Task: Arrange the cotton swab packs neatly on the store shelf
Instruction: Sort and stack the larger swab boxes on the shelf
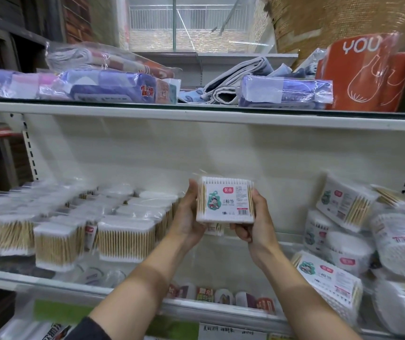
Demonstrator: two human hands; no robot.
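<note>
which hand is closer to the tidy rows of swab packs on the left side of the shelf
Left. The left hand grips the held pack right beside the tidy rows; the right hand holds the pack's far side, farther away.

Bare forearms — dark sleeve (pixel 86 330) on the left arm
</note>
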